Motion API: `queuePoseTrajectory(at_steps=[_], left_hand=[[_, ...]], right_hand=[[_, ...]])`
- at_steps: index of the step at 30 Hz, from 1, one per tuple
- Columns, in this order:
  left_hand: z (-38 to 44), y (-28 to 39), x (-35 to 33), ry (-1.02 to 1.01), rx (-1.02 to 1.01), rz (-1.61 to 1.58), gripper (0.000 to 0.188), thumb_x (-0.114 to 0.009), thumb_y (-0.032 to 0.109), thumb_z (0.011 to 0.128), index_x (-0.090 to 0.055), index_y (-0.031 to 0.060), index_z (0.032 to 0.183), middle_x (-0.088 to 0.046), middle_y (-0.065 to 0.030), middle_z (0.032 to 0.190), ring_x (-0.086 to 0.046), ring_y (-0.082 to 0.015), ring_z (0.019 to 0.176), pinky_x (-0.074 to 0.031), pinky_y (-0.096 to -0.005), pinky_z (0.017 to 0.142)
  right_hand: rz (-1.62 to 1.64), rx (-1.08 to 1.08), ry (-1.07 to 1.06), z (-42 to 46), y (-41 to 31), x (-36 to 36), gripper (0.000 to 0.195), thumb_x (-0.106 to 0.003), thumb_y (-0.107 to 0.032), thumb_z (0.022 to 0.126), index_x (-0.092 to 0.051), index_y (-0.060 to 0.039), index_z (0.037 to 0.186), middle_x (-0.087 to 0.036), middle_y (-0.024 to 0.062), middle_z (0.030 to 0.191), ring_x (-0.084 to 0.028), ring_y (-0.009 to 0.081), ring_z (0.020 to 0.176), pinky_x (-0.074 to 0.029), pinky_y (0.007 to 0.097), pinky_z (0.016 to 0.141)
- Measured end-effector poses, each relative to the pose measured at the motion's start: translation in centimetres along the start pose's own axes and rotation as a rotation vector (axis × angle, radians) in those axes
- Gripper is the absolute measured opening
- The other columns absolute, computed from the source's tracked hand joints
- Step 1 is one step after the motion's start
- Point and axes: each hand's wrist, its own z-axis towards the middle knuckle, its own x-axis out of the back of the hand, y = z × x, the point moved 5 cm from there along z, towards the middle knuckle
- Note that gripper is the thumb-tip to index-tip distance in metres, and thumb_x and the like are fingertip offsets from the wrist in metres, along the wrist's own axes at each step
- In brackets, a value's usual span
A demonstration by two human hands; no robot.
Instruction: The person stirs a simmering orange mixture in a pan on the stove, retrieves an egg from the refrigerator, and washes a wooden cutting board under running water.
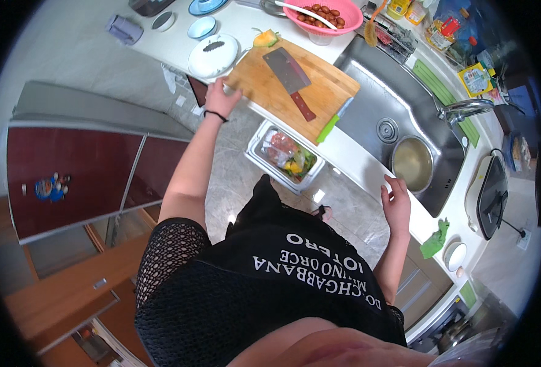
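Note:
My left hand, with a black band at the wrist, is at the near left corner of a wooden cutting board. Its fingers are apart and hold nothing; whether they touch the board I cannot tell. A cleaver with a red-brown handle lies across the board. A piece of orange-fleshed melon sits at the far left corner. Beside the front of the steel sink, my right hand hovers with loosely bent, separated fingers and nothing in them. Close to it, a metal pot of cloudy liquid stands in the sink.
An open bin with food scraps stands on the floor below the board. A white plate is left of the board, a pink colander of reddish-brown fruit behind it. A green cloth and a white bowl lie right of the sink.

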Motion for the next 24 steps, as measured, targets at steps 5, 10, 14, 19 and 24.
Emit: queuePoseTrajectory(at_steps=[5,10,14,19,24], left_hand=[[12.9,1.8,-1.8,-0.035,-0.166,-0.033,0.071,-0.076,0.044,0.065,-0.052,0.0106,0.123,-0.055,-0.0220,0.110,-0.055,-0.0355,0.103,-0.045,-0.0419,0.090],[19.8,6.6,-8.7,-0.357,-0.252,0.094,0.085,-0.074,0.054,0.061,-0.045,0.0170,0.132,-0.050,-0.0242,0.122,-0.048,-0.0389,0.115,-0.040,-0.0458,0.097],[21.5,7.1,-11.7,-0.538,-0.248,0.276,0.092,-0.074,0.052,0.062,-0.034,0.0194,0.139,-0.049,-0.0235,0.125,-0.047,-0.0399,0.117,-0.041,-0.0452,0.098],[22.2,7.8,-13.5,-0.647,-0.287,0.307,0.089,-0.074,0.047,0.066,-0.029,0.0207,0.139,-0.048,-0.0216,0.126,-0.049,-0.0378,0.116,-0.043,-0.0447,0.095],[22.5,8.0,-14.0,-0.685,-0.283,0.359,0.088,-0.074,0.047,0.067,-0.028,0.0225,0.138,-0.049,-0.0206,0.124,-0.050,-0.0359,0.116,-0.045,-0.0438,0.093]], right_hand=[[-0.082,-0.115,0.115,2.1,-3.2,-2.2,0.028,-0.061,-0.008,0.084,-0.061,-0.0070,0.113,-0.059,0.0114,0.100,-0.057,0.0220,0.064,-0.048,0.0320,0.061],[0.004,-0.239,0.085,4.2,-9.6,-6.3,0.029,-0.061,-0.006,0.085,-0.061,-0.0055,0.114,-0.057,0.0123,0.102,-0.057,0.0209,0.067,-0.048,0.0300,0.061],[-0.033,-0.291,0.103,5.1,-12.9,-7.5,0.029,-0.061,-0.006,0.085,-0.060,-0.0053,0.114,-0.057,0.0119,0.103,-0.057,0.0199,0.066,-0.049,0.0300,0.061],[-0.142,-0.393,0.129,4.6,-14.2,-7.5,0.029,-0.060,-0.006,0.085,-0.060,-0.0055,0.114,-0.058,0.0110,0.103,-0.057,0.0193,0.062,-0.049,0.0312,0.062],[-0.088,-0.423,0.162,5.0,-15.7,-8.2,0.029,-0.061,-0.005,0.084,-0.061,-0.0048,0.113,-0.058,0.0118,0.102,-0.056,0.0196,0.062,-0.049,0.0309,0.061]])
